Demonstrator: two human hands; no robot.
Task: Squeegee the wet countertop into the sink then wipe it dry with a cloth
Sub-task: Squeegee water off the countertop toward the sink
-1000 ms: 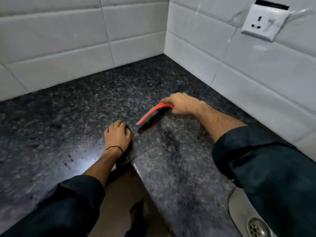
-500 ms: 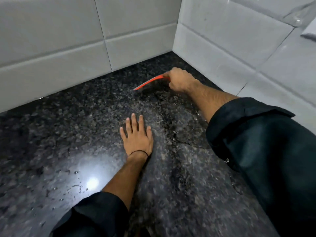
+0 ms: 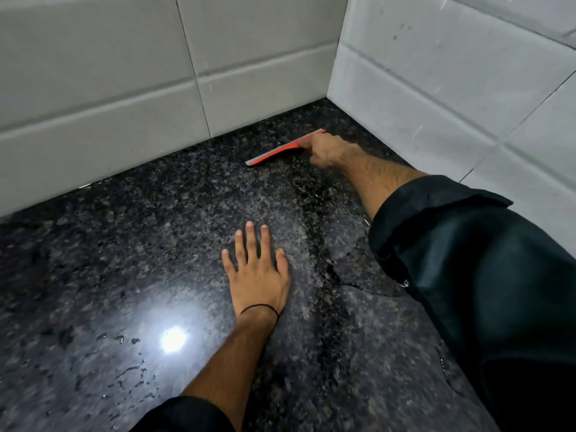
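Note:
The dark speckled granite countertop (image 3: 131, 251) fills the view, with water drops near a light glare at the lower left and a wet streak down the middle right. My right hand (image 3: 327, 151) grips a red squeegee (image 3: 280, 150) far back near the tiled corner, its blade down on the stone. My left hand (image 3: 255, 272) lies flat on the counter in the middle, fingers spread, holding nothing. The sink and any cloth are out of view.
White tiled walls (image 3: 109, 98) rise along the back and the right side (image 3: 452, 98), meeting in a corner just behind the squeegee. A puddle edge (image 3: 346, 275) shows beside my right sleeve.
My right hand has carried the squeegee from mid-counter back toward the wall corner. My left hand went from gripping the counter's edge to lying flat, further in. The view has shifted forward; sink and socket left it.

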